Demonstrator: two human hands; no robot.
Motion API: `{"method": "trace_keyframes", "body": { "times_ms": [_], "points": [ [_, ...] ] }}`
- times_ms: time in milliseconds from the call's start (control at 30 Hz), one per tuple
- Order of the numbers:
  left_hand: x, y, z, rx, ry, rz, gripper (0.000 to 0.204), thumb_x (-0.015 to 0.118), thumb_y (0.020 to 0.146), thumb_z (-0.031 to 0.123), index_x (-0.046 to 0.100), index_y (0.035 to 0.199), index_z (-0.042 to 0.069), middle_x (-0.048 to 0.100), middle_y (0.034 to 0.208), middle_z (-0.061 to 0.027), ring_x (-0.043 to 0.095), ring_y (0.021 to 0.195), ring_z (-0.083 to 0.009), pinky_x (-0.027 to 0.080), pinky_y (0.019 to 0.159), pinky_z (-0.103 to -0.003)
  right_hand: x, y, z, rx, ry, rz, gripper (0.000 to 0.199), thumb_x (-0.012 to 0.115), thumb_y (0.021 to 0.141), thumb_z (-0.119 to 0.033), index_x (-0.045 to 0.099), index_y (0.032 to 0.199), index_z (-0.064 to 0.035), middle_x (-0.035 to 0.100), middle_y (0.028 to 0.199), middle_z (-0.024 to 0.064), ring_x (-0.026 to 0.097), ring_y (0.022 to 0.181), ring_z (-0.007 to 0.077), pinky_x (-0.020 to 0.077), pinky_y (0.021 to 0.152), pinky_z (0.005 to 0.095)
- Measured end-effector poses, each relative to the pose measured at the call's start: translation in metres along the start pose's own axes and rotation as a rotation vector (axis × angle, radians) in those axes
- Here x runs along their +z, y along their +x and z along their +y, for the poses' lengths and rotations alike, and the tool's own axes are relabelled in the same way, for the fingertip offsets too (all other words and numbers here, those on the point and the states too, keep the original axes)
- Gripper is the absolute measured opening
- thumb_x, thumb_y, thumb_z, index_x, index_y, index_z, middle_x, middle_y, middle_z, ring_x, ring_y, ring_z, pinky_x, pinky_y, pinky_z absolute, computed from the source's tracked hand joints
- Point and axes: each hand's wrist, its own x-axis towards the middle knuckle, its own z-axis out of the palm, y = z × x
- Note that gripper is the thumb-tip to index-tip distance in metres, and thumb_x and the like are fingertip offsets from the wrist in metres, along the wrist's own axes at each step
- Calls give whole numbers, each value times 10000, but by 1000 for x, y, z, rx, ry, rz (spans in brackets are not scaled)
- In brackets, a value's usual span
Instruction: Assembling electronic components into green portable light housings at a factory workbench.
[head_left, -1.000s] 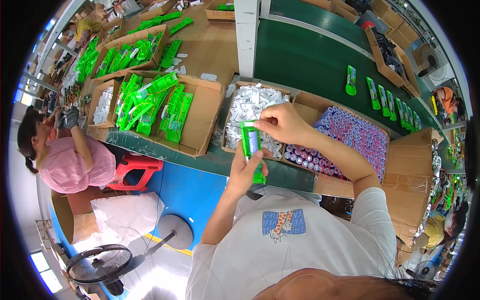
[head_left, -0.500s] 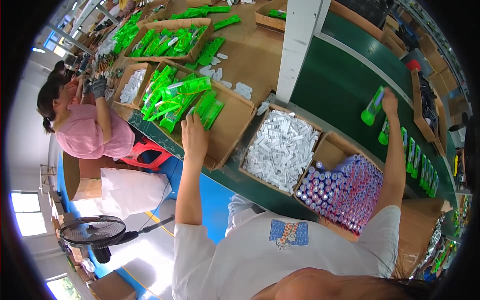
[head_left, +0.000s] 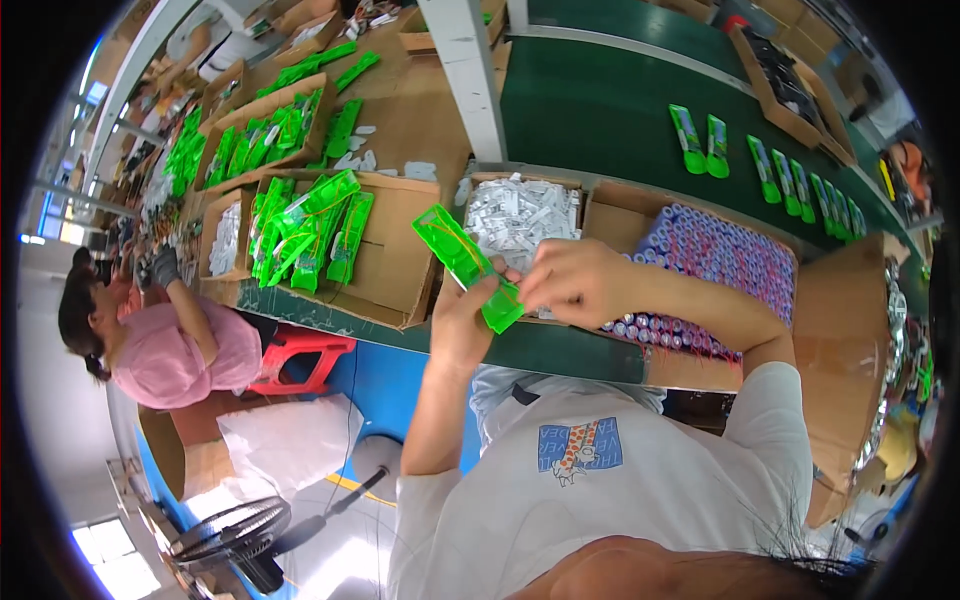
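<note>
My left hand [head_left: 465,320] grips a long bright green plastic casing [head_left: 455,245], tilted, with a thin orange wire along it. Against the casing's lower end, my right hand [head_left: 575,285] has its fingers pinched together; what lies between them is hidden. Behind both hands stands a cardboard box of small white parts [head_left: 520,215]. To its right, another box holds many purple-wrapped cylindrical cells [head_left: 720,265] with red wires. Left of my hands, a carton [head_left: 400,255] contains several more green casings [head_left: 300,230].
Several filled green casings [head_left: 760,170] lie in a row on the green belt [head_left: 590,110]. A white post [head_left: 465,80] rises behind the white parts. Further left are a box of green casings [head_left: 265,140] and a person in pink [head_left: 200,345]. A fan [head_left: 230,535] stands at lower left.
My right hand has left a green casing on the belt and come back to my left hand. My left hand has lifted a casing from the carton. The view has shifted.
</note>
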Motion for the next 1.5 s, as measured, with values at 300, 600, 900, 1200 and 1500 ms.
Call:
{"method": "trace_keyframes", "body": {
  "times_ms": [300, 600, 900, 1200, 1500],
  "points": [
    [12, -13, -38, 222, 212, -103, 486, 485, 909, 162, 281, 1342, 79, 482, 1074, -100, 533, 876, -163, 469, 748, -304, 19, 18, -47, 379, -119, 411, 137, 725, 734, -66, 590, 728, -42, 549, 690, 40, 587, 606, 156, 446, 476, 293],
    [0, -13, -39, 122, 222, -199, 341, 358, 949, 19, 284, 1278, 72, 513, 1014, -126, 571, 720, -207, 525, 663, -356, -39, -42, -4, 920, -379, -156, 320, 701, 806, -347, 673, 818, -28, 659, 786, 153, 645, 700, 322, 501, 644, 431],
    [7, -23, -53, -171, 251, -249, 298, 409, 952, 33, 345, 1243, 42, 525, 964, -91, 565, 693, -174, 527, 643, -346, -20, -34, -48, 41, -620, 222, 239, 706, 777, -119, 664, 991, -20, 662, 991, 92, 641, 924, 254, 556, 760, 324],
    [-12, -19, -53, -128, 276, -273, 443, 401, 956, 28, 309, 1385, 91, 540, 1012, -106, 546, 694, -183, 519, 626, -365, -5, -21, -35, -106, -402, -137, 419, 595, 829, -63, 597, 1248, -45, 625, 1203, 74, 598, 1137, 227, 566, 871, 299],
    [-38, -18, -28, 2, 203, -221, 502, 377, 879, -52, 236, 1344, 73, 489, 996, -105, 539, 711, -171, 531, 650, -355, 17, 23, 4, -141, -14, 31, 372, 641, 837, -70, 631, 1208, -47, 642, 1166, 117, 625, 1079, 302, 552, 869, 334]
  ]
}}
